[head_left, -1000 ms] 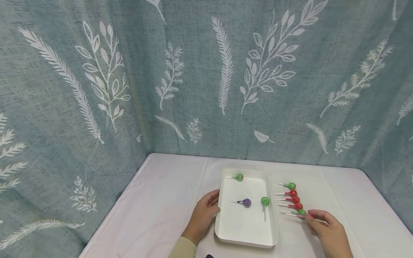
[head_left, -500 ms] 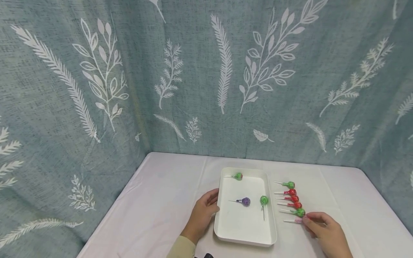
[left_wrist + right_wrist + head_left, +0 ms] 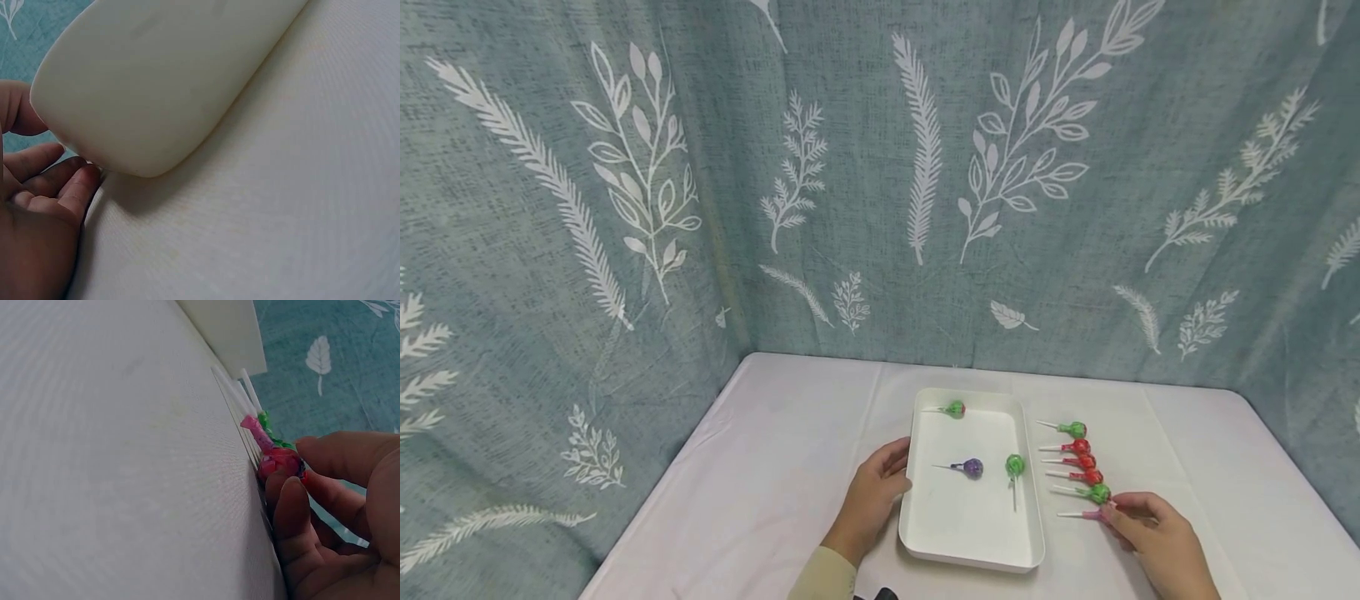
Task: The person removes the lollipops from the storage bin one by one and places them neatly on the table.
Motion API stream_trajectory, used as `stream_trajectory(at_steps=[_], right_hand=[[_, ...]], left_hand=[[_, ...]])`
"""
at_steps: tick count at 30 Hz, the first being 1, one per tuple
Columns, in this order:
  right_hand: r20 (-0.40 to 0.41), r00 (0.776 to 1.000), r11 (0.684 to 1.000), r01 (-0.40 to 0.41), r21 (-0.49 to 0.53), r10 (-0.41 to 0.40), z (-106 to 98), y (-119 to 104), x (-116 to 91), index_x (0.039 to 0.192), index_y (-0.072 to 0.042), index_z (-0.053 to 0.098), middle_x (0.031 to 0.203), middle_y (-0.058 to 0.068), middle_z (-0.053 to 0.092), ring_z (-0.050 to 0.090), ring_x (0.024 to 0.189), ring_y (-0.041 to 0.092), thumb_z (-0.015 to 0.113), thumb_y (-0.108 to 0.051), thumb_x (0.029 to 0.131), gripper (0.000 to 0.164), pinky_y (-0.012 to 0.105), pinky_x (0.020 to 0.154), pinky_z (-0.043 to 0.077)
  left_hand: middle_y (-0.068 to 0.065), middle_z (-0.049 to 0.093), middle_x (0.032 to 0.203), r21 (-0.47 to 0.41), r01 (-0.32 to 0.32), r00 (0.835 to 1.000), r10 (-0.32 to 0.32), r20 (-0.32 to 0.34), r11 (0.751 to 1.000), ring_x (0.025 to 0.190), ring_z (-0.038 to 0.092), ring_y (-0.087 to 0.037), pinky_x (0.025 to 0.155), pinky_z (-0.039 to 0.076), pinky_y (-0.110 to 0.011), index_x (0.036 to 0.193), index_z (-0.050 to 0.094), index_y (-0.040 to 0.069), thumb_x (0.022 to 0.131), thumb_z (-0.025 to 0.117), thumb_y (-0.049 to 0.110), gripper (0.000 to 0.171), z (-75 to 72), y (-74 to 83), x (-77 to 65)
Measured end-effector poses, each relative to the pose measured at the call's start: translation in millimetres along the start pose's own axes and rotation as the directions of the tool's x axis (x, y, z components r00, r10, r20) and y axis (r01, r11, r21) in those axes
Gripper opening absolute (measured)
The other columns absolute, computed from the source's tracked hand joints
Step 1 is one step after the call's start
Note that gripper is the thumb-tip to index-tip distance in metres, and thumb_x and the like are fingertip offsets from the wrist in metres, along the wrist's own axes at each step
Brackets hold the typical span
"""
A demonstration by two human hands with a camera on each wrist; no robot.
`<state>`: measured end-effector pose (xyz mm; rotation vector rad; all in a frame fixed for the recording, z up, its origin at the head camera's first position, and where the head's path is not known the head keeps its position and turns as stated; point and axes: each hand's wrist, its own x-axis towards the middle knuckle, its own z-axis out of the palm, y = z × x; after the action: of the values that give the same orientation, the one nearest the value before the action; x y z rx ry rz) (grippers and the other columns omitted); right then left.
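Observation:
My right hand (image 3: 1165, 537) pinches the wrapped head of a pink lollipop (image 3: 279, 462) at the near end of a row. Its white stick points left toward the tray. Just beyond it lies a green lollipop (image 3: 1099, 494), then red lollipops (image 3: 1088, 477) and another green lollipop (image 3: 1077, 430) at the far end. My left hand (image 3: 868, 504) holds the left side of a white tray (image 3: 970, 564), thumb at the rim and fingers against the wall. In the tray are a purple lollipop (image 3: 973, 468), a green lollipop (image 3: 1015, 465) and a green-and-red lollipop (image 3: 955, 409).
A white cloth (image 3: 790, 450) covers the table. Blue-green curtains (image 3: 865, 183) with white leaf patterns hang behind it and at both sides. A small dark object (image 3: 886, 594) shows at the bottom edge of the head view.
The pink lollipop, in my right hand, has moved from across the near green one to a spot nearer me, beside it. My left hand stays on the tray.

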<state>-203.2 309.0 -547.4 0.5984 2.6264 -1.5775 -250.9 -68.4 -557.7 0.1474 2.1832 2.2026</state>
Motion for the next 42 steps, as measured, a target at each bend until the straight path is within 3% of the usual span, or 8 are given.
stream_trajectory(at_steps=[15, 32, 37, 42], right_hand=[[-0.009, 1.000, 0.999, 0.010, -0.041, -0.011, -7.7, -1.0, -1.7, 0.140, 0.007, 0.057, 0.126, 0.023, 0.068, 0.070, 0.091, 0.022, 0.071, -0.026, 0.106, 0.049, 0.033, 0.069, 0.058], [-0.068, 0.998, 1.000, 0.011, 0.013, -0.010, -8.9, -5.0, -4.7, 0.142, 0.004, 0.058, 0.134, 0.024, 0.064, 0.068, 0.091, 0.020, 0.068, -0.027, 0.108, 0.047, 0.029, 0.065, 0.057], [-0.081, 0.997, 1.000, -0.002, 0.028, 0.004, -11.7, -9.0, -7.2, 0.145, 0.001, 0.057, 0.140, 0.025, 0.061, 0.067, 0.093, 0.021, 0.068, -0.034, 0.108, 0.052, 0.030, 0.066, 0.057], [-0.080, 0.997, 0.997, 0.024, 0.074, -0.018, -15.1, -13.7, -10.8, 0.148, 0.000, 0.056, 0.141, 0.024, 0.062, 0.069, 0.094, 0.010, 0.064, -0.036, 0.110, 0.053, 0.026, 0.072, 0.061]], left_hand=[[-0.022, 0.056, 0.156, 0.016, -0.003, 1.000, 0.003, 0.011, 1.000, 0.144, 0.054, -0.039, 0.118, 0.047, -0.045, 0.156, 0.052, -0.005, 0.090, 0.061, -0.003, 0.066, -1.5, 0.5, 1.9], [-0.019, 0.057, 0.156, 0.018, 0.025, 1.000, -0.025, 0.010, 1.000, 0.145, 0.054, -0.037, 0.119, 0.046, -0.045, 0.156, 0.053, -0.003, 0.089, 0.062, -0.001, 0.067, -2.1, -0.9, 3.7], [-0.018, 0.057, 0.156, 0.020, 0.024, 1.000, -0.024, 0.013, 1.000, 0.145, 0.053, -0.036, 0.119, 0.046, -0.045, 0.156, 0.053, -0.003, 0.089, 0.062, -0.001, 0.067, -2.3, -3.8, 4.3], [-0.019, 0.057, 0.157, 0.018, 0.010, 1.000, -0.011, 0.015, 1.000, 0.146, 0.053, -0.036, 0.120, 0.045, -0.046, 0.156, 0.052, -0.004, 0.089, 0.062, -0.001, 0.068, -2.7, -5.4, 4.9]])
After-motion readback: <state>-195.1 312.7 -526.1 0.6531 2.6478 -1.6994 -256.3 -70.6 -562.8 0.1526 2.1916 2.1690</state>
